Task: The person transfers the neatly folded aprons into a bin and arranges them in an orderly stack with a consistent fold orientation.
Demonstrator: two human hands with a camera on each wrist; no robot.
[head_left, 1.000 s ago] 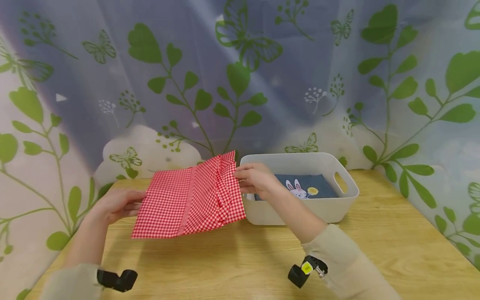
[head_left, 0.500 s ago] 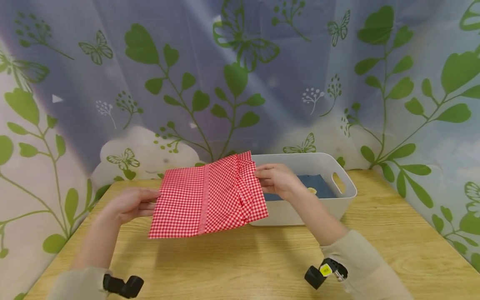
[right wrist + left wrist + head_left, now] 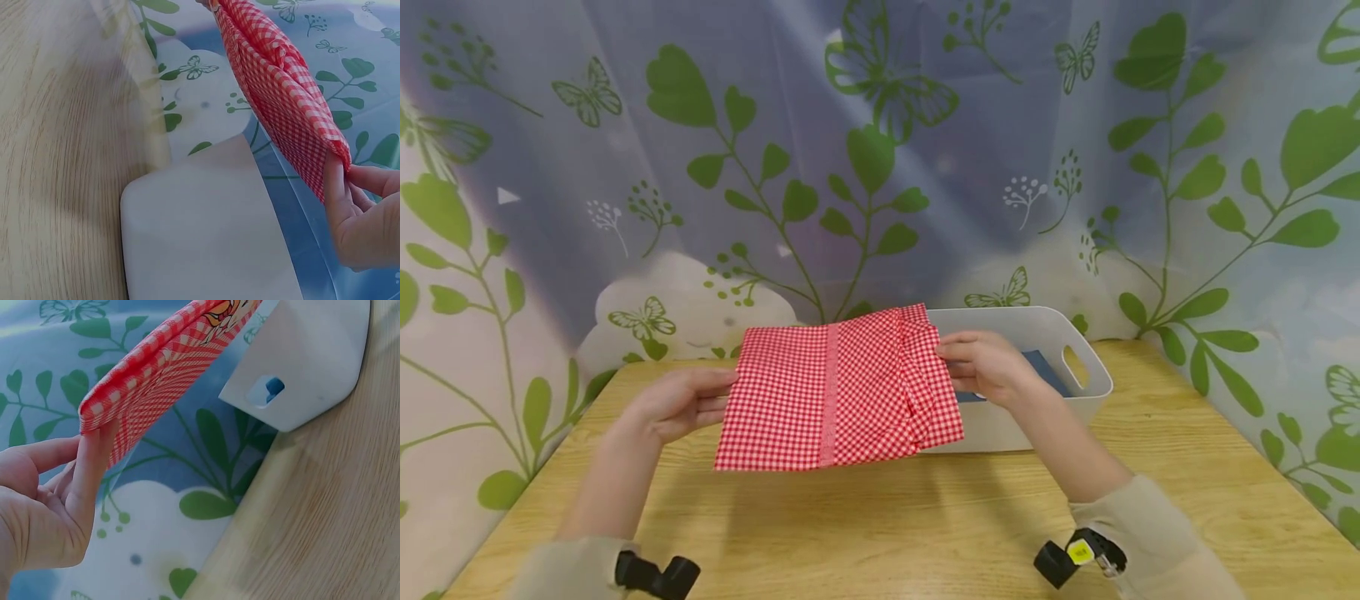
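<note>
A folded red-and-white checked cloth [image 3: 838, 387] is held up off the table between both hands, roughly level. My left hand [image 3: 681, 404] pinches its left edge; in the left wrist view the thumb and fingers grip the folded edge [image 3: 134, 394], and part of an orange cartoon print [image 3: 222, 312] shows on it. At the opposite edge my right hand [image 3: 988, 367] pinches the layers, as the right wrist view of the cloth [image 3: 281, 94] also shows. Loose folds bunch near the right hand. Behind the cloth and right hand stands a white plastic bin [image 3: 1045, 321], partly covered.
Inside the bin lies a dark blue cloth [image 3: 1047, 372], mostly hidden now. The bin has an oval handle hole [image 3: 1077, 367] at its right end. Beneath everything is a wooden table [image 3: 865, 533], with a leaf-and-butterfly curtain [image 3: 775, 167] behind it.
Both hands have carried the checked cloth to the right, so it now overlaps more of the bin. The rabbit print on the blue cloth has gone out of sight behind it.
</note>
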